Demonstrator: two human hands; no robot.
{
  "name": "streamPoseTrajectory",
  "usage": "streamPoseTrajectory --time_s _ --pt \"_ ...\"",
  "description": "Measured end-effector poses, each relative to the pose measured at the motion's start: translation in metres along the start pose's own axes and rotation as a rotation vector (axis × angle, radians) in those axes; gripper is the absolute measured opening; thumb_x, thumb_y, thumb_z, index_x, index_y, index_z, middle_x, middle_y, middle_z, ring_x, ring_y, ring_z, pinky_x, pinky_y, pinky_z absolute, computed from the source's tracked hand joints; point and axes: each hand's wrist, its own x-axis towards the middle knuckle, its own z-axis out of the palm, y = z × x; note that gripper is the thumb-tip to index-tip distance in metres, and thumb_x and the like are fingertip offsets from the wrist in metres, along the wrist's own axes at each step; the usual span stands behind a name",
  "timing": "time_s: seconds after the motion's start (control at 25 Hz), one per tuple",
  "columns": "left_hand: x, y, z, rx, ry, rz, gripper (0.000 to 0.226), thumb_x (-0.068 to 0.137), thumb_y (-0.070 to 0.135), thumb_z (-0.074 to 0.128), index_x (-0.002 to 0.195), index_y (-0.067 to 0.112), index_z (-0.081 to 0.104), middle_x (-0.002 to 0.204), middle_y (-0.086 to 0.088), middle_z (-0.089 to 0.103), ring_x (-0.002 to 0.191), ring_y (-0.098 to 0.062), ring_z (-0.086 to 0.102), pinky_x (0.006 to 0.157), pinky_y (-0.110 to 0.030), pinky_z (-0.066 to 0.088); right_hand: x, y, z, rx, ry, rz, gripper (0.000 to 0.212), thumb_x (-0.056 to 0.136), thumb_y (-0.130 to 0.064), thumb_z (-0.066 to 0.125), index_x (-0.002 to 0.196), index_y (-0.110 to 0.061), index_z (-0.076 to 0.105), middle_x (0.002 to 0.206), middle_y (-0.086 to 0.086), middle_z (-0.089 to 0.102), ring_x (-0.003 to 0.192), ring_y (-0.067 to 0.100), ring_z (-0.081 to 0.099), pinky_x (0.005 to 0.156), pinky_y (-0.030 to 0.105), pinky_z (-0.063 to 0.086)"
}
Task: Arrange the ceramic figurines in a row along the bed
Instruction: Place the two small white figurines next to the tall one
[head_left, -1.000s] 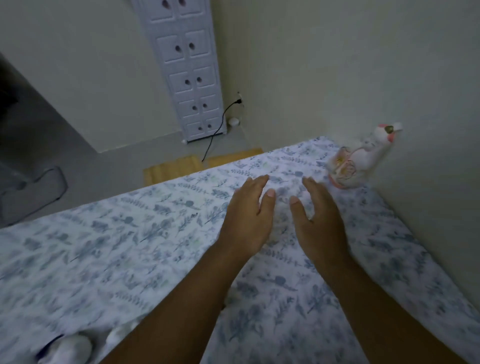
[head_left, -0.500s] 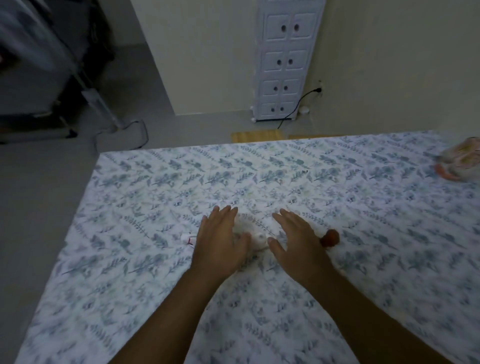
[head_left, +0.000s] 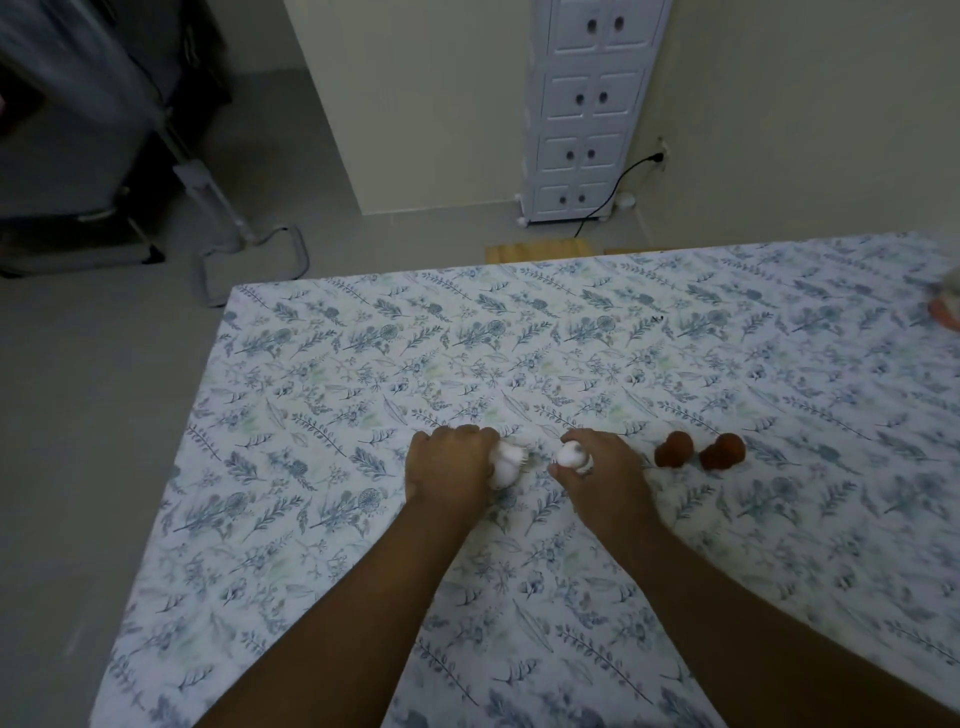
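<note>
On the floral bed sheet (head_left: 363, 395), my left hand (head_left: 447, 467) is closed around a small white figurine (head_left: 508, 464), which peeks out to the right of my fingers. My right hand (head_left: 602, 473) grips a second white figurine (head_left: 570, 454), its rounded top showing at my thumb. Two small brown figurines (head_left: 673, 449) (head_left: 722, 451) stand side by side just right of my right hand. A larger pale figurine with an orange base (head_left: 948, 306) is cut off at the far right edge.
The bed's left edge drops to a grey floor. Beyond the far edge stand a white drawer cabinet (head_left: 592, 104), a black cable (head_left: 613, 192) plugged into the wall, and a metal stand base (head_left: 249, 249) at the left.
My view has swung left from the wall corner to the middle of the bed. Both hands went from open and hovering to closed on the two white figurines. A second brown figurine has come into view.
</note>
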Motion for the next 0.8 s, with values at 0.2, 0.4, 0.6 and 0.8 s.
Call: streamPoseTrajectory --time_s 0.2,0.4,0.6,0.8 --pt "0.004 0.012 -0.020 -0.076 0.085 0.027 0.031 0.078 0.048 0.069 0.104 0.032 0.064 0.097 0.007 0.069 0.092 -0.020 0.066 0.072 -0.033 0.037 -0.007 -0.016 -0.042 0.155 0.063 -0.097 0.044 0.079 -0.014 0.081 0.121 -0.018 0.068 0.116 -0.005 0.063 0.108 0.012 0.059 0.091 0.029 0.052" --pt "0.035 0.101 -0.073 -0.312 0.176 0.209 0.045 0.069 0.046 0.082 0.106 0.025 0.072 0.095 0.002 0.067 0.092 -0.022 0.061 0.063 -0.032 0.051 0.000 0.019 -0.138 0.273 0.271 -0.068 0.039 0.075 -0.014 0.086 0.108 -0.025 0.068 0.114 -0.020 0.060 0.108 0.006 0.060 0.085 0.031 0.058" --pt "0.097 0.255 -0.095 -0.336 0.152 0.386 0.039 0.070 0.045 0.080 0.101 0.023 0.072 0.096 0.005 0.068 0.094 -0.019 0.061 0.066 -0.034 0.053 0.025 0.118 -0.240 0.236 0.438 0.040 0.041 0.075 -0.012 0.087 0.111 -0.022 0.070 0.120 -0.006 0.061 0.117 0.012 0.059 0.096 0.043 0.055" --pt "0.164 0.425 -0.061 -0.326 0.029 0.553 0.043 0.072 0.046 0.080 0.106 0.020 0.071 0.106 0.001 0.071 0.104 -0.023 0.062 0.075 -0.038 0.056 0.042 0.238 -0.322 0.235 0.578 0.227 0.044 0.075 -0.012 0.087 0.116 -0.014 0.071 0.120 0.000 0.067 0.114 0.019 0.063 0.097 0.045 0.055"
